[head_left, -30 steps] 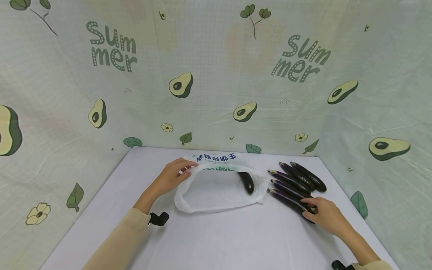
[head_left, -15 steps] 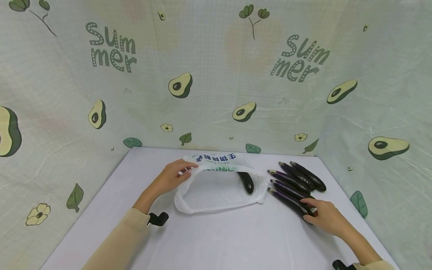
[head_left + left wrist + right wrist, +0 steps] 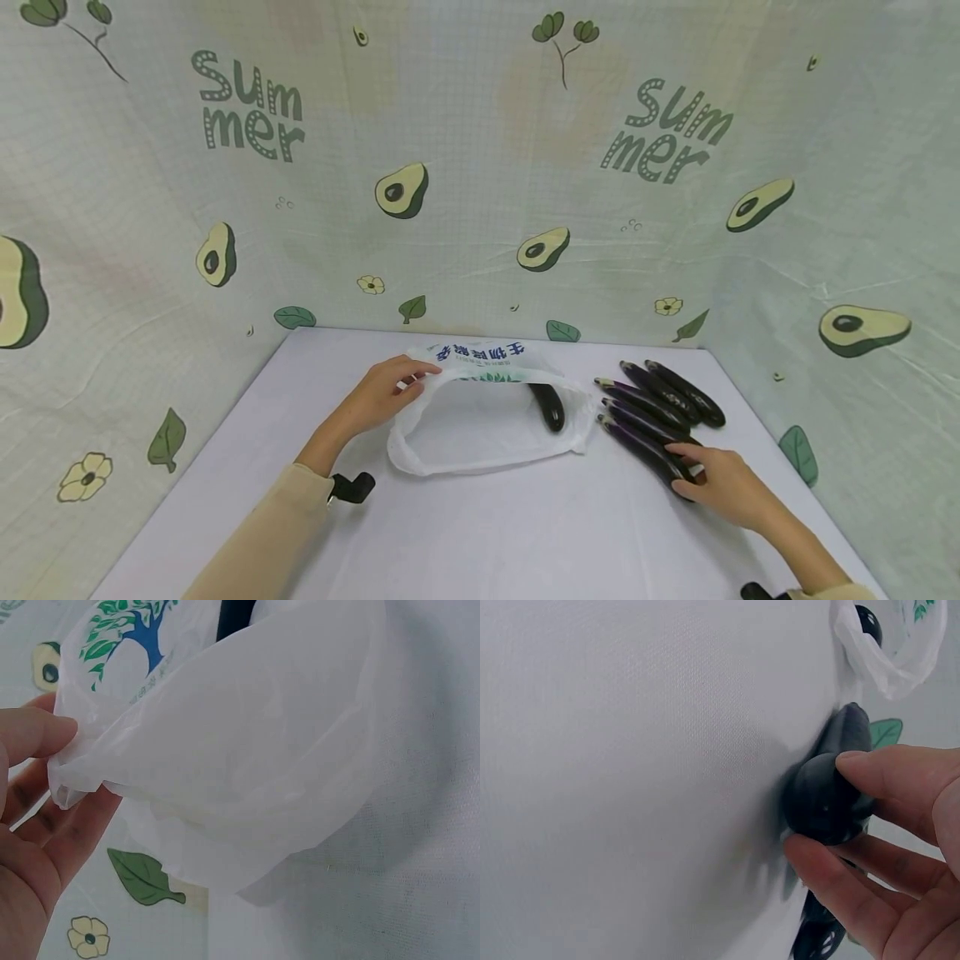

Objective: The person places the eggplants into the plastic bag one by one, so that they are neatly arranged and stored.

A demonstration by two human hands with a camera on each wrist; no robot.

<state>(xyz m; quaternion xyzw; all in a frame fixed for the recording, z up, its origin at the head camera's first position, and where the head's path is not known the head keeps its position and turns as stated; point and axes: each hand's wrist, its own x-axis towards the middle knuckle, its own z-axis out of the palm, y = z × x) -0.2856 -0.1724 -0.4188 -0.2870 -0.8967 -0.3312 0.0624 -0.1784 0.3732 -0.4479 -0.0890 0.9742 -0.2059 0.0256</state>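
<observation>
A white plastic bag (image 3: 480, 425) with blue and green print lies on the table, its mouth held apart toward me. One dark eggplant (image 3: 551, 408) is partly visible inside it. With thumb and fingers, my left hand (image 3: 386, 390) pinches the bag's upper left rim, as the left wrist view also shows. To the right, my right hand (image 3: 726, 482) grips the near end of the closest eggplant (image 3: 637, 446) between thumb and fingers. In the right wrist view that eggplant's rounded end (image 3: 821, 799) sits in the fingers. Several more eggplants (image 3: 660, 392) lie beside it.
The white table (image 3: 465, 542) is bounded at the back and sides by a printed cloth (image 3: 465, 108) with avocados and leaves. Black camera mounts (image 3: 352, 487) sit on both wrists. The other eggplants lie close behind the gripped one.
The right hand has taken a fuller hold on the nearest eggplant, which has shifted very slightly. The left hand and the bag have stayed in place.
</observation>
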